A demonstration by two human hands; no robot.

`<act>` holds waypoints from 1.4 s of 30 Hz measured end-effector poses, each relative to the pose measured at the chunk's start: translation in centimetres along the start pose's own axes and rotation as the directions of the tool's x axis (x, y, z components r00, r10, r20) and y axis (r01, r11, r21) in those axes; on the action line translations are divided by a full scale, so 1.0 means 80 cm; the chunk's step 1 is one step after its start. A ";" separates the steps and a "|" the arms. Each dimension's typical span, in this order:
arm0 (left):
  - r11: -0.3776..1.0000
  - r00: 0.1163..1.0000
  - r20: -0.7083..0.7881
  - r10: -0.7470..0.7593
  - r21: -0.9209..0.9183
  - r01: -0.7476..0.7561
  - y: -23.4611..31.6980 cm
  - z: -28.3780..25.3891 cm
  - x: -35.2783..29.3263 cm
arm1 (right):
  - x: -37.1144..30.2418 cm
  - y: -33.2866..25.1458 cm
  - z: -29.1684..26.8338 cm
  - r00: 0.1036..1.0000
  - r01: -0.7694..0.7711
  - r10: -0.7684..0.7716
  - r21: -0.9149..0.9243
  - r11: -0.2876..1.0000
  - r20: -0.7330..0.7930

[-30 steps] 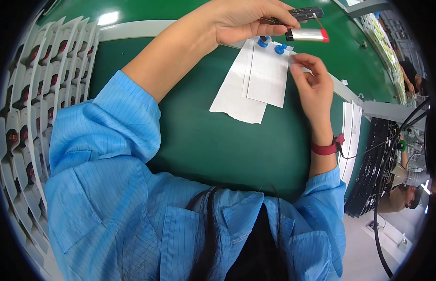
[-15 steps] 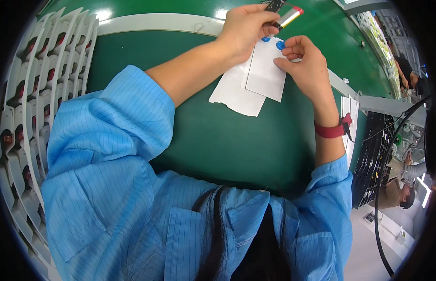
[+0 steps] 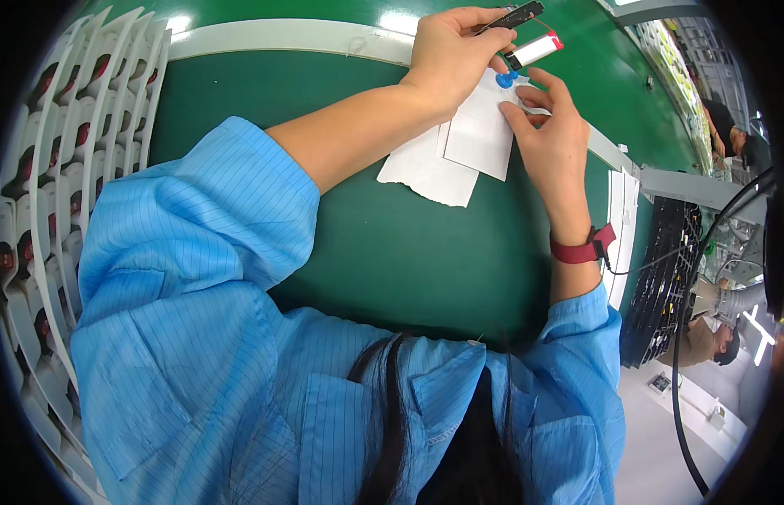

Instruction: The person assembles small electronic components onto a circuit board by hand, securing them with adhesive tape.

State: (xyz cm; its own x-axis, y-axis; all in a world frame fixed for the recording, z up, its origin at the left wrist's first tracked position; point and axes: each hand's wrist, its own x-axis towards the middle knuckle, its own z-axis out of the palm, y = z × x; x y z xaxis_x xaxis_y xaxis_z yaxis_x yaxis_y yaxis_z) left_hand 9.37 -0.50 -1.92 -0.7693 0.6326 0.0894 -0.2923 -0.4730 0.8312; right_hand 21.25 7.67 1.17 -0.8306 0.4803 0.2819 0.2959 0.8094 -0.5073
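A: Where are your two hands, going by a clock laid over the view?
B: Your left hand (image 3: pixel 453 55) is up between twelve and one o'clock; your right hand (image 3: pixel 558 133) is at two.

A: What does the left one have?
B: You pinch a black circuit board (image 3: pixel 518 17) between thumb and fingers, its free end pointing toward two. A thin red wire (image 3: pixel 541 25) runs from it to a silver battery (image 3: pixel 537 49), black at the end near your fingers and red at the other. The battery sits at one o'clock, tilted; whether your fingertips touch it, you cannot tell from here.

A: And the right?
B: You keep it half spread, fingers curved, thumb apart from them. Blue knobs (image 3: pixel 504 81) stand between your hands, just beside your right fingertips; contact there is too close to call.

A: What lies around?
B: Toward one o'clock, under the knobs, you have a white card (image 3: pixel 479 139) overlapping a torn paper (image 3: pixel 432 172) on the dark green mat (image 3: pixel 400 252). You wear a dark red wrist strap (image 3: pixel 584 247) at three, and white trays (image 3: pixel 82 122) are stacked at ten.
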 end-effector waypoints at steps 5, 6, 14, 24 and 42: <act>1.000 0.999 -0.038 0.000 -0.029 -0.001 -0.008 0.005 -0.004 | 0.000 -0.008 0.011 0.995 0.094 -0.095 -0.035 0.995 -0.038; 0.998 0.998 -0.060 0.009 -0.054 -0.012 -0.006 0.007 -0.007 | 0.006 -0.004 0.008 1.000 0.003 -0.004 0.058 0.998 0.017; 0.999 0.999 -0.015 0.042 0.005 -0.042 -0.008 0.006 -0.003 | 0.042 0.018 -0.003 0.933 -0.211 0.149 0.161 0.964 0.329; 0.934 0.992 0.093 -0.084 0.355 0.046 0.016 0.005 -0.014 | -0.066 -0.004 -0.039 0.842 0.512 -0.355 0.394 0.763 -0.406; 0.881 0.807 0.371 -0.459 0.075 0.467 0.004 0.013 -0.018 | -0.013 0.050 -0.020 0.928 -0.145 0.371 0.954 0.264 0.038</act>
State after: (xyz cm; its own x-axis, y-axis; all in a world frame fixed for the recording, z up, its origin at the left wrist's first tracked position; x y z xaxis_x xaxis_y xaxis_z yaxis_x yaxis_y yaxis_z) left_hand 10.99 -0.94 -1.20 -0.2763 0.9553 -0.1057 -0.5741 -0.0759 0.8153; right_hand 24.08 10.95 0.16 -0.6785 0.7334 0.0422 -0.2516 -0.1781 -0.9513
